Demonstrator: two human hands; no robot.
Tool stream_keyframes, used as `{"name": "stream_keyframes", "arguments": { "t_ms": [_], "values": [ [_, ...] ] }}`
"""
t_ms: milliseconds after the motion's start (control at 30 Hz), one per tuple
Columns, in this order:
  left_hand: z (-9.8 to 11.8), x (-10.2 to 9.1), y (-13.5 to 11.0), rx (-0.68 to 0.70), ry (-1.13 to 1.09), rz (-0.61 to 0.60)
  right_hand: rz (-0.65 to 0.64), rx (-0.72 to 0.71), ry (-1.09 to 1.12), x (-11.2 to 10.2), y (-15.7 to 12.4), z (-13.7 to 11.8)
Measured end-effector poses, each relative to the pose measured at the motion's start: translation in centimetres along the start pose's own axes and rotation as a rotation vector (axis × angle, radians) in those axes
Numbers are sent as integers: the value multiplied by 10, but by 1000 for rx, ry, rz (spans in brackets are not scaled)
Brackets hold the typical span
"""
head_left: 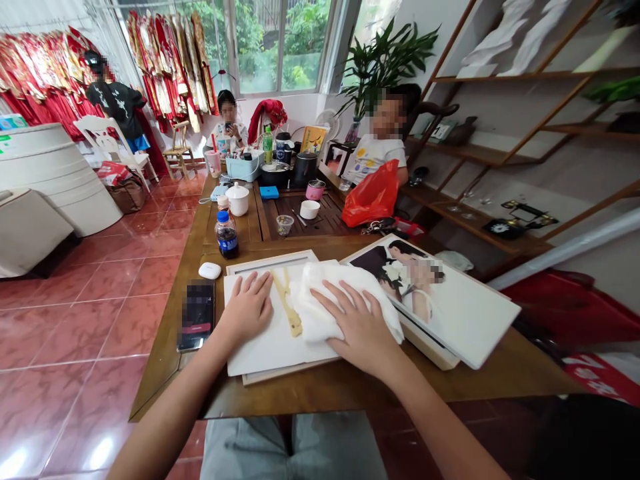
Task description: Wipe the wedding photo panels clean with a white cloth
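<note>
I read this as mid-wipe: right grip (360, 327) spread flat on the white cloth (320, 297), covering the right half of the white panel (267, 343) on the counter (350, 385), left grip (249, 308) splayed on the bare left half.

Bridal studio shop; racks of red gowns (45, 73), framed wedding portrait (425, 287), tea table (310, 213)

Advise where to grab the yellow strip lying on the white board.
Likely the wider near end of the yellow strip, pinched across its width from above-left: it lies flat on the white board, and the white cloth under the right hand crowds its right side.
</note>
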State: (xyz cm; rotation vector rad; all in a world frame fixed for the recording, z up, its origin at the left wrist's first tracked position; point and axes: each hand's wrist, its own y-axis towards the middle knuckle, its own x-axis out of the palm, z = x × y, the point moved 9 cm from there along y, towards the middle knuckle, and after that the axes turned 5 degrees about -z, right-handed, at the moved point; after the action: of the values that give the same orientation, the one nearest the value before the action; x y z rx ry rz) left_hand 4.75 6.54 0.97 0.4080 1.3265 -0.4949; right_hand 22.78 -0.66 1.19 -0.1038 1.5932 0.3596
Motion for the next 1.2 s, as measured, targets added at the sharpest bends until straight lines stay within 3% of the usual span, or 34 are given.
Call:
{"name": "stream_keyframes", "arguments": {
  "t_ms": [167,300,400,633,767,1067,1200],
  "values": [
    [-1,0,0,-5,-2,-5,-23,53,33,7,49,10],
    [-1,1,0,-5,-2,-5,-3,58,70,7,63,9],
    [-1,1,0,-6,6,5,8,-17,105,4,53,-1],
    [0,1,-1,-18,33,-8,-8,-227,149,-4,-2,-31],
    [0,-1,-1,-18,46,2,-36,-253,157,-6,-10,-34],
    [3,-5,-2,27,11,32,-64,-92,124,0,55,-26],
    [3,-5,-2,22,17,32,-44,-69,130,0,62,-26]
  ]
}}
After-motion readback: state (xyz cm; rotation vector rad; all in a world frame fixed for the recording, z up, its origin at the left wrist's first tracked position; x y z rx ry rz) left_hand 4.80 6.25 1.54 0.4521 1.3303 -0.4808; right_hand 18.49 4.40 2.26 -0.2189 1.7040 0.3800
